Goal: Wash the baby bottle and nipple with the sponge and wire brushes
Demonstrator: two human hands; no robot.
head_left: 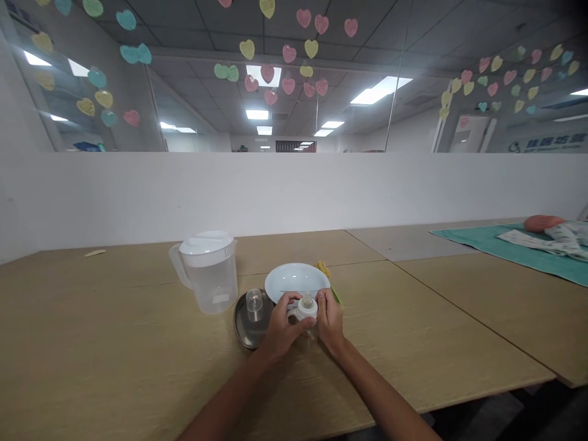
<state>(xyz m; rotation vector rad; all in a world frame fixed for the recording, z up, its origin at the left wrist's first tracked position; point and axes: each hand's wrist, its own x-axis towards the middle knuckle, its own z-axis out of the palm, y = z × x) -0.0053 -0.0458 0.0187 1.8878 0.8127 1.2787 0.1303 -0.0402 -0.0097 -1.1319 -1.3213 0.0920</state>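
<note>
Both hands are around a baby bottle [307, 308] with a clear teat, a white collar and side handles. My left hand [281, 327] has its fingers and thumb closed about the collar and the left handle. On the other side my right hand [331, 317] is closed against the bottle, its fingers partly hiding the right handle. The lower part of the bottle is mostly covered by the hands. A clear dome-shaped cap [254, 301] stands on a round metal tray [243, 334] to the left. Just behind the bottle sits a white bowl [294, 271].
A clear lidded pitcher [214, 278] stands left of the tray. Behind my right hand, a yellow and green item [323, 267] is partly hidden by the bowl. A teal cloth [500, 248] with a doll-like object lies far right. A white wall [285, 193] bounds the table's back.
</note>
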